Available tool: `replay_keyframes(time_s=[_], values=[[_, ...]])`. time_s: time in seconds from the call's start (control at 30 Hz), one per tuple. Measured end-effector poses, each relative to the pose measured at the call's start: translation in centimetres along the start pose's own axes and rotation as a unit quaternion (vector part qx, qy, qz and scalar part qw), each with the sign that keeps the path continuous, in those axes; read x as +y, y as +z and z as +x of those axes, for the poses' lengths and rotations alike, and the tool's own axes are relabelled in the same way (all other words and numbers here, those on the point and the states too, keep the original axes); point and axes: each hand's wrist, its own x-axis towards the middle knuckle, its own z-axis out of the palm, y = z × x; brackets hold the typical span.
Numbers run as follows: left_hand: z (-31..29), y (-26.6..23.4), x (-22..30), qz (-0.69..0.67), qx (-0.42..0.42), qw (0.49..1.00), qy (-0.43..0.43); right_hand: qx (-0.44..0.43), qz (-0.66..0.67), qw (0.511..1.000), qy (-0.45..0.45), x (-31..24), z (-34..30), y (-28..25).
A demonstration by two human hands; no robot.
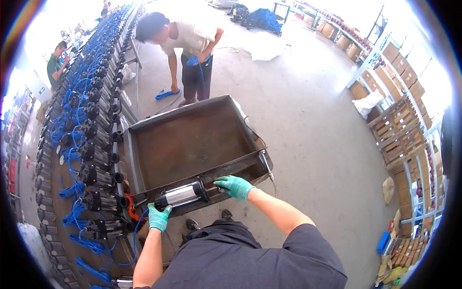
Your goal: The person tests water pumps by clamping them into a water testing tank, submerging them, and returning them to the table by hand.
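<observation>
A pump with a silver cylindrical body and black ends (pixel 181 194) lies tilted along the near edge of a large metal tank (pixel 192 169). My left hand (pixel 158 216), in a green glove, is closed on its black left end, thumb on the near side. A blue cable (pixel 139 222) runs down beside this hand. My right hand (pixel 234 187), also gloved in green, is just off the pump's right end, over the tank's narrow front trough (pixel 248 172). Its fingers stretch toward the pump, and their tips are partly hard to make out.
Left of the tank runs a long rack of similar pumps (pixel 96 151) with coiled blue cables (pixel 74 212). A co-worker (pixel 192 43) bends beyond the tank, holding blue cable. A metal fitting with a hose (pixel 265 161) sits at the tank's right corner. Shelves with cartons (pixel 404 72) and wooden pallets (pixel 397 130) line the right.
</observation>
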Motion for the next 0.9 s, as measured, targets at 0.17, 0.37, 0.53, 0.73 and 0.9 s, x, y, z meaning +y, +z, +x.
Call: replay_keyframes(time_s=[0.17, 0.37, 0.53, 0.73, 0.9], values=[[0.7, 0.3, -1.7, 0.011, 0.011, 1.0, 0.014, -0.068, 0.294, 0.899, 0.318, 0.5, 1.9, 2.9], [1.1, 0.3, -2.7, 0.013, 0.002, 1.0, 0.005, -0.004, 0.377, 0.813, 0.443, -2.7, 2.7, 1.9], [1.2, 0.3, -3.3, 0.0, 0.008, 1.0, 0.008, -0.05, -0.094, 0.976, 0.188, -4.7, 1.4, -0.3], [0.7, 0.3, -1.9, -0.007, 0.003, 1.0, 0.004, -0.131, -0.171, 0.963, 0.161, -3.8, 2.6, -0.1], [1.5, 0.5, -4.3, -0.045, -0.002, 0.999, 0.005, -0.315, -0.07, 0.935, 0.145, -2.2, 6.0, -3.0]])
